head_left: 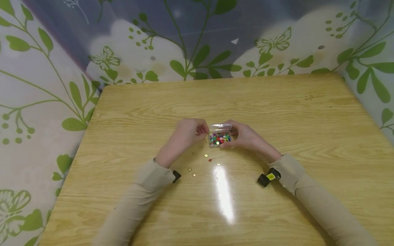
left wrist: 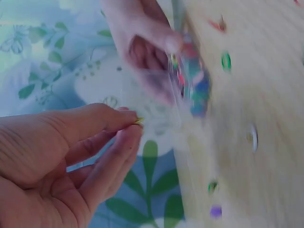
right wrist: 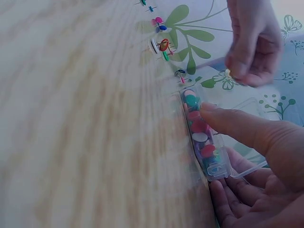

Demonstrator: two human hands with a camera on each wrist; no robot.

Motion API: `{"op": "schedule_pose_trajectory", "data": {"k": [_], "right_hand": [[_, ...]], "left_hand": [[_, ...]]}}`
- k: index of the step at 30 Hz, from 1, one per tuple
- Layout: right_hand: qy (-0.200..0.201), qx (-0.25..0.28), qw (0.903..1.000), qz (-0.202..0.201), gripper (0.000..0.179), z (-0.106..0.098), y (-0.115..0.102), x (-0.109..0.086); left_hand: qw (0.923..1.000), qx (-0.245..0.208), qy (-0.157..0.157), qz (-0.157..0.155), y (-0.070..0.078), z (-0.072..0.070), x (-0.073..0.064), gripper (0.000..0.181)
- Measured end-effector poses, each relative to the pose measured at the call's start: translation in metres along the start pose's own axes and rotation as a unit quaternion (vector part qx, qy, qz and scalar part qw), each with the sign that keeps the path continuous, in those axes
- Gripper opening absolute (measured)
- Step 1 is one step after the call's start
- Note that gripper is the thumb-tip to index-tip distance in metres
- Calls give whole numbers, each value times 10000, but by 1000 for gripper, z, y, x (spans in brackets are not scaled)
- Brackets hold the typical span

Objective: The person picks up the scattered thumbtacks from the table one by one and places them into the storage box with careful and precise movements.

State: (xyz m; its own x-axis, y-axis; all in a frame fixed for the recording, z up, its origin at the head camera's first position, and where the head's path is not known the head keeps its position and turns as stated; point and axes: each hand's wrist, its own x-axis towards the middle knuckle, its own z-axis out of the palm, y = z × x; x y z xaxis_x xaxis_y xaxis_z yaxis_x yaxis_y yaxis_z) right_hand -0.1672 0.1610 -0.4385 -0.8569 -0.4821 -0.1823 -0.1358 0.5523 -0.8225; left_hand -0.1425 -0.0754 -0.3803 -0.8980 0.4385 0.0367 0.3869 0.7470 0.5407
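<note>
Near the table's middle my right hand (head_left: 246, 136) grips a small clear plastic box (right wrist: 217, 172) by its side, thumb on one wall and fingers around the other. Its hinged lid (head_left: 220, 127) stands raised. Inside lie many coloured thumbtacks (head_left: 220, 138). Just left of the box, my left hand (head_left: 190, 132) pinches a tiny yellow thumbtack (left wrist: 138, 120) between thumb and fingertip; its pin is too blurred to make out. Several loose thumbtacks lie on the table in front of the box, among them a red one (head_left: 210, 160) and a brass-coloured one (head_left: 194, 175).
The wood-grain table (head_left: 147, 106) meets a wall covering with green leaves and butterflies (head_left: 203, 61) at the back and sides. Black wrist devices (head_left: 264, 180) sit under both cuffs. Light glares off the tabletop in front of the loose thumbtacks.
</note>
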Motion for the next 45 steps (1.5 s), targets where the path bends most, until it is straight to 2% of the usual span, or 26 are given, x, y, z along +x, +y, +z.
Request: {"op": "schedule_pose_trajectory", "data": {"k": [3,8,13,19,22,26,29,33,36,40,45], "right_hand": [[-15,41,10000,-82,70,1,0,1],[-56,101,9999,-114,68,2,1,1],[-32,42,10000,-12,69,1,1,0],[-17,-26,10000,80,74,-1,1,0],[-32,-53,9999,99,74,-1,2,0],[-35,-49,9999,114,76,0,2,-1],[-30,-33,9999,105,77,0,0,-1],[-39,-37,9999,92,77,1,1,0],[-45,-26,9999,100,77,1,0,0],[-37,-25,9999,111,78,1,1,0],[-24,-35,9999,154,79,1,1,1]], "left_hand": [[9994,-237,139,198,5,9,4,5],[9977,-593,283,155,6,14,6,9],[9966,-694,422,-137,-7,0,4,9],[9940,-337,817,-641,-34,-23,6,9],[9947,-72,620,-814,-45,-25,6,9],[9948,298,46,-978,-55,-20,7,6],[9922,574,-319,-1057,-59,-15,8,5],[9886,799,-577,-1140,-61,-13,8,7],[9876,895,-596,-1144,-61,-12,7,7],[9895,823,-370,-1125,-60,-12,6,6],[9939,709,-140,-834,-45,-14,4,7]]}}
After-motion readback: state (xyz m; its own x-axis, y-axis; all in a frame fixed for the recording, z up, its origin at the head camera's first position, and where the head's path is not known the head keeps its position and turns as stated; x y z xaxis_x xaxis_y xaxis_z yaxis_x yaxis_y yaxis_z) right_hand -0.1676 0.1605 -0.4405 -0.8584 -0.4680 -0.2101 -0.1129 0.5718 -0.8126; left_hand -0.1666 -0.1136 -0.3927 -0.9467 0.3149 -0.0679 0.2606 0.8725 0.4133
